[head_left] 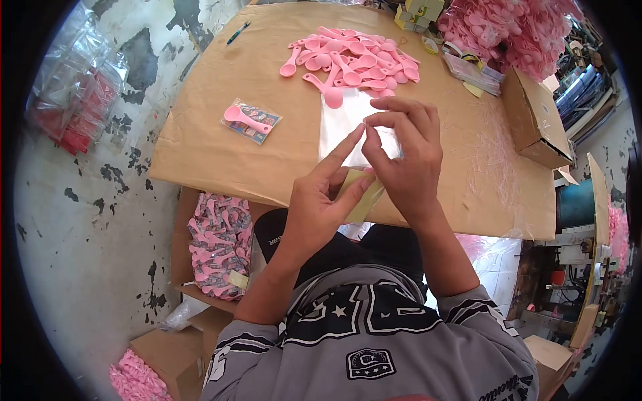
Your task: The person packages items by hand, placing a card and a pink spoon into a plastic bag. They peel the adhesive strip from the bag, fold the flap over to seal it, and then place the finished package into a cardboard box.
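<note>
Clear bag [344, 127] lies mid-counter [200, 147] towards the front edge. Right hand [404, 157] fingers pinch its near end. Left hand [321, 204] pinches yellow card [364, 204] under the thumb, index finger touching the bag. Pink spoons [354, 60] are piled behind at the back edge. Packed spoon [251, 121] sits to the left.

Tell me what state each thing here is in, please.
Loose spoons: unbagged, heaped on the table.
Bagged spoon: inside its bag, lying flat.
Clear bag: empty, pinched by the right hand.
Yellow card: gripped in the left hand.
Box: open, holding bagged spoons.
</note>
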The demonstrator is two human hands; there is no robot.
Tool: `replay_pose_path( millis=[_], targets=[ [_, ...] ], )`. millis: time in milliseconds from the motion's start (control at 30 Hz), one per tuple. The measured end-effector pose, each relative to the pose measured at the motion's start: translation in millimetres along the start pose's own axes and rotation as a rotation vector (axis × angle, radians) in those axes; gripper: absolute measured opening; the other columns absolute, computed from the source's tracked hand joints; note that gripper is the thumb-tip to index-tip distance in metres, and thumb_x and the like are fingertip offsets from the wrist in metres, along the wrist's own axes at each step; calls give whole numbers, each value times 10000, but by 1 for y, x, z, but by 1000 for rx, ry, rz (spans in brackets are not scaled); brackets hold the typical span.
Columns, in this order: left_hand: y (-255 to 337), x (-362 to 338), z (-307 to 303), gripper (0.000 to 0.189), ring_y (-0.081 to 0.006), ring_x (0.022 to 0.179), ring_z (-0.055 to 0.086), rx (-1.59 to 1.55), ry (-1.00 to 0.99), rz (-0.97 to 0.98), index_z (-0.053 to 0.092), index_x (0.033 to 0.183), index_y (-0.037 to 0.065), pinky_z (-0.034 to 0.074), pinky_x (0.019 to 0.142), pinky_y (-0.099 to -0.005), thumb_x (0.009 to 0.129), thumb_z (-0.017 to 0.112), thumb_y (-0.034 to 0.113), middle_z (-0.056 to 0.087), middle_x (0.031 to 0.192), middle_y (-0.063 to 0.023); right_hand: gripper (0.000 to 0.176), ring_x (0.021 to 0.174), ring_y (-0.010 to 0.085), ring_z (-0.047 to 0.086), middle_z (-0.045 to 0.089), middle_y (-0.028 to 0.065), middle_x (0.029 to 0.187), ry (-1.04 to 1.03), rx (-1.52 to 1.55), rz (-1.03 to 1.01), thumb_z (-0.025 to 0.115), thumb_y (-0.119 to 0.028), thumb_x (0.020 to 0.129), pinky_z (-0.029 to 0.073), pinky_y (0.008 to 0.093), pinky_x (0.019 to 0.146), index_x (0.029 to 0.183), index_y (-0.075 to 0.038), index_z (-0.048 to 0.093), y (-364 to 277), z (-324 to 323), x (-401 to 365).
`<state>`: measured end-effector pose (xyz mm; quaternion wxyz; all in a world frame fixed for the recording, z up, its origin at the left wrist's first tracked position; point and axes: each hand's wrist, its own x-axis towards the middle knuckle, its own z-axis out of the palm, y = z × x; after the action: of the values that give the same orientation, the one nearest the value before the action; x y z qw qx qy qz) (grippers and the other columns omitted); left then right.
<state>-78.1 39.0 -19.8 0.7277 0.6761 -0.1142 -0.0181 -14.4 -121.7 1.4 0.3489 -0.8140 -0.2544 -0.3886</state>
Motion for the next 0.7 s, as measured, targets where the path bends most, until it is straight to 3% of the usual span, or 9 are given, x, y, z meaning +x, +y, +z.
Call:
replay_pose_path(
  millis=[100, 167, 233, 333, 433, 567, 700],
  targets=[
    [-4, 1, 3, 644, -20, 842, 604, -58, 8, -3, 432, 1613, 93, 488, 737, -206, 1020, 681, 57, 790, 979, -88, 164, 976, 286, 658, 722, 100, 1105, 84, 93, 102, 755, -9, 810, 530, 400, 877, 961, -51, 708, 16, -4, 3],
    [-6, 2, 4, 617, -45, 914, 659, -134, 34, -3, 443, 1594, 52, 528, 787, -220, 1025, 681, 68, 797, 1048, -120, 104, 861, 205, 665, 732, 116, 1075, 212, 239, 206, 715, 10, 883, 542, 341, 810, 972, -27, 676, 37, -14, 8],
    [-5, 3, 3, 550, -92, 973, 697, -220, 65, -23, 481, 1538, 5, 557, 836, -243, 1030, 678, 79, 785, 1118, -149, 93, 800, 120, 635, 720, 106, 1017, 387, 610, 407, 602, 65, 947, 516, 255, 759, 987, -12, 634, 43, -29, 15],
    [-6, 6, -3, 444, -162, 1048, 728, -305, 107, -72, 552, 1439, -32, 584, 883, -273, 1029, 676, 89, 757, 1189, -206, 190, 779, 79, 602, 686, 72, 948, 405, 554, 391, 483, 123, 952, 477, 197, 725, 998, -14, 606, 48, -48, 12],
    [-12, 9, -6, 352, -180, 1081, 726, -324, 139, -26, 610, 1348, -43, 590, 900, -290, 1026, 674, 85, 738, 1222, -219, 182, 793, 79, 589, 653, 43, 920, 73, 664, 459, 490, 80, 956, 484, 218, 710, 1017, 0, 642, 50, -54, -13],
    [-25, 14, -10, 292, -166, 1072, 715, -264, 159, 125, 649, 1283, -45, 586, 914, -295, 1022, 682, 83, 740, 1206, -180, 118, 823, 63, 600, 672, 18, 932, -342, 746, 679, 646, -63, 997, 500, 226, 718, 1076, 7, 698, 16, -41, -20],
    [-24, 11, -14, 296, -161, 1045, 717, -317, 132, 79, 654, 1288, -43, 584, 927, -300, 1021, 686, 83, 747, 1181, -153, 182, 877, 50, 628, 699, 9, 965, -445, 871, 766, 724, -156, 1007, 519, 217, 743, 1109, -5, 714, 8, -20, -26]
  ],
)
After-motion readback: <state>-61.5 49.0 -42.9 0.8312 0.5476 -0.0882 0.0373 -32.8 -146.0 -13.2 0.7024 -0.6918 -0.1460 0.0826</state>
